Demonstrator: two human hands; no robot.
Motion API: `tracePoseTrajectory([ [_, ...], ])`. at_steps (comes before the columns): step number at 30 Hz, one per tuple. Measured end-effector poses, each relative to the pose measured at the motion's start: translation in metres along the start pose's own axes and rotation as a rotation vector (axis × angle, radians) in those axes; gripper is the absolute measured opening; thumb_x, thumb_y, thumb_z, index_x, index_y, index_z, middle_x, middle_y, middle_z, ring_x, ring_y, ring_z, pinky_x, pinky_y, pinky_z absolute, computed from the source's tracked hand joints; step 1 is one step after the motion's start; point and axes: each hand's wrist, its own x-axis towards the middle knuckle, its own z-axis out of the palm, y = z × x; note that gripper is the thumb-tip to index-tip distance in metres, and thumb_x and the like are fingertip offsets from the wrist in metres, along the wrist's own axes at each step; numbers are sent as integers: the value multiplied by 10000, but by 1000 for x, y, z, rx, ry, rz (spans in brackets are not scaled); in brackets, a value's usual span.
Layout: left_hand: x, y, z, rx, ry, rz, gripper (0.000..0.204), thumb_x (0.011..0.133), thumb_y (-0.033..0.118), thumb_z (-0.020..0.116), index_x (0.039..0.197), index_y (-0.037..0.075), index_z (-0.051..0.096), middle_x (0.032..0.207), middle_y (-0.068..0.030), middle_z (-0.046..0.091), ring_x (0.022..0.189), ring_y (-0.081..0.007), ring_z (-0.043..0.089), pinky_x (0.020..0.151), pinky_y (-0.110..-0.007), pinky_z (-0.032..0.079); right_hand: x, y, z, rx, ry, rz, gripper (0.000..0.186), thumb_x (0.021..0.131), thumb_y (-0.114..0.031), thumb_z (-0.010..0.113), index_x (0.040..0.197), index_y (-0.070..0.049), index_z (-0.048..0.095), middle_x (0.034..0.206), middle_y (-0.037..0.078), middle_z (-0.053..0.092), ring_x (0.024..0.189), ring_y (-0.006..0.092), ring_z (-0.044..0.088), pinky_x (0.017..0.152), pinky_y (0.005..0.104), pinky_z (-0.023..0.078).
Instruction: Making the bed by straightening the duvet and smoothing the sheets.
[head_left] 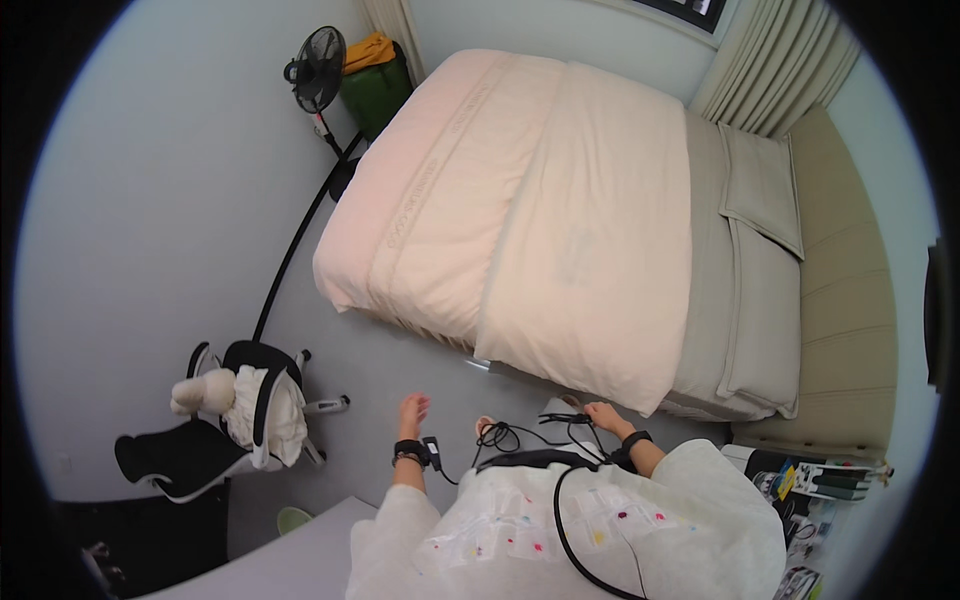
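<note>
My left hand (413,410) hangs at the lower middle with slightly curled fingers apart and nothing in it; a black band with a small cabled device (432,450) is at that wrist. My right hand (606,416) has its fingers closed on a black cable (565,420), whose loops dangle in front of my waist and across toward the left. Beyond both hands stands a bed with a pale pink quilt (590,250), grey sheet and two grey pillows (760,330). My sandaled feet show partly behind the cable loops.
An office chair (170,455) holding a plush toy and white cloth is at left, near a green basin (293,519) and grey tabletop (250,570). A fan (318,70) and green suitcase (375,100) stand at back left. A cluttered bedside unit (820,480) is at right.
</note>
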Motion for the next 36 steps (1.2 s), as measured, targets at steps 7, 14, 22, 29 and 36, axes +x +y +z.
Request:
tracePoseTrajectory([
  [7,65,48,100,326,-273,34,366,778,308,620,1078,107,555,947,-25,610,853,-136,554,740,-283,404,-21,18,11,-231,13,-130,353,875,-299,404,844,-26,625,822,211,623,776,370,600,698,445,467],
  [14,153,60,213,475,-351,70,597,656,235,713,1171,8,513,931,-111,602,785,-188,561,658,-298,449,-80,61,23,137,-134,382,312,844,-299,488,827,-21,629,708,186,624,711,339,625,662,426,472],
  [22,249,60,276,658,-143,373,787,557,200,759,1205,-86,416,1058,-257,579,965,-349,582,821,-370,478,-58,53,-61,294,-101,609,345,853,-319,481,787,-13,625,628,106,625,609,226,630,603,338,485],
  [29,226,97,312,698,-429,-229,704,604,350,785,1122,-64,550,1039,-163,626,900,-247,622,787,-317,478,23,57,-107,300,-105,515,306,856,-289,494,869,-6,611,683,155,623,653,282,631,605,355,481],
  [36,206,85,294,948,-723,14,714,654,347,747,1214,-16,494,1168,-168,562,1121,-266,500,972,-352,365,90,-7,-132,282,-15,401,278,872,-262,481,921,-15,600,759,178,616,741,335,606,667,385,464],
])
